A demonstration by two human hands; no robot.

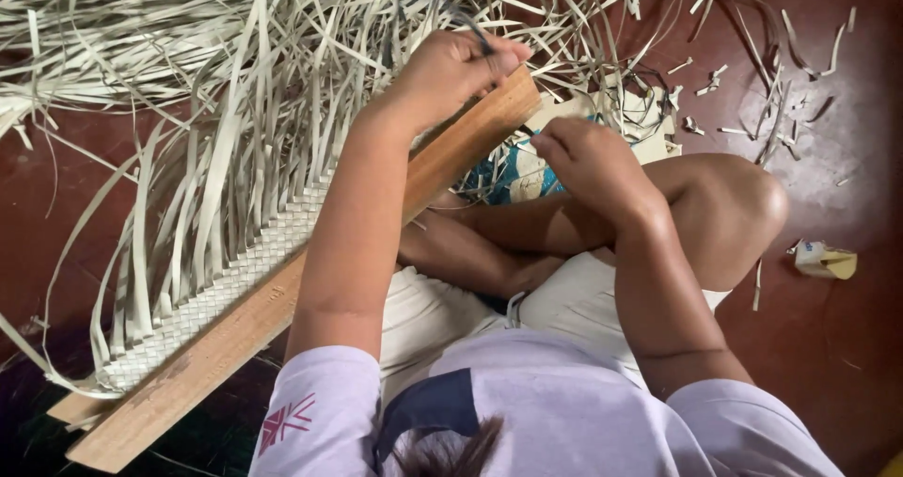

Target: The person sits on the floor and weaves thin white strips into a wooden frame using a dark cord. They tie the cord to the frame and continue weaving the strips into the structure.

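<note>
- The left hand (450,68) is curled tight at the far end of the wooden board (282,298), its fingers (503,61) pinched shut on a dark strand (442,5) that loops up over the pale strips.
- The right hand (588,157) sits just beside the board's far end, fingers folded in on a thin pale strip; what exactly they grip is hidden under the knuckles.
- The board lies slantwise on the dark red floor (847,345), running from lower left up to the hands.
- A narrow woven band (226,284) lies along the board's upper edge, touching it.
- Loose pale strips (188,82) fan out from the band over the floor.
- The person sits cross-legged, one knee (743,204) right of the hands.
- Short cut scraps (715,77) lie scattered on the floor beyond the knee.
- A small crumpled packet (826,261) lies on the floor at far right, well apart.
</note>
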